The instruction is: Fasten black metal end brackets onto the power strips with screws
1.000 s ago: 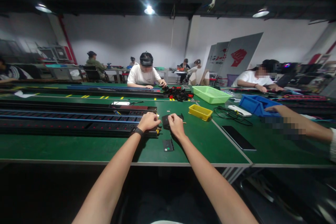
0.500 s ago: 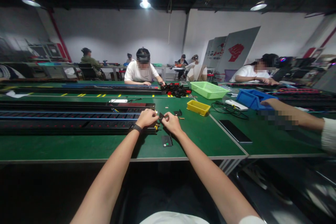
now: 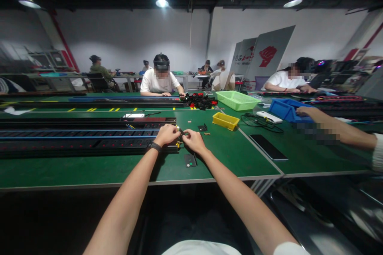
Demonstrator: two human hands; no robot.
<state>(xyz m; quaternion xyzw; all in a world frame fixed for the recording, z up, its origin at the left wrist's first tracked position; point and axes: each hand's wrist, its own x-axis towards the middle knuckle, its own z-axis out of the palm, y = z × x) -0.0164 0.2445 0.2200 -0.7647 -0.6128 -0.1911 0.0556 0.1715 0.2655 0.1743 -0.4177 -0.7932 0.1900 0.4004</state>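
My left hand (image 3: 166, 134), a dark band on its wrist, is closed at the right end of a long black power strip (image 3: 74, 144). Its fingertips are partly hidden, and what they pinch cannot be made out. Just to the right, my right hand (image 3: 194, 142) pinches a small black end plate (image 3: 181, 134) close against the strip's end. Yellow wire ends (image 3: 178, 144) show below the fingers. A flat black plate (image 3: 190, 160) with round stickers lies in front of my right hand. Beyond it lies another black bracket (image 3: 202, 128).
Past my right hand stand a yellow tray (image 3: 226, 121), a green basket (image 3: 236, 100) and a blue bin (image 3: 289, 110), with another person's hand (image 3: 306, 111) at the bin. A phone (image 3: 268, 146) and a black cable (image 3: 260, 123) lie rightward. A co-worker (image 3: 161, 79) sits opposite.
My right hand has moved slightly left, bringing the black end plate closer to the strip's end. The plate has turned more edge-on. The other person's hand has shifted at the blue bin.
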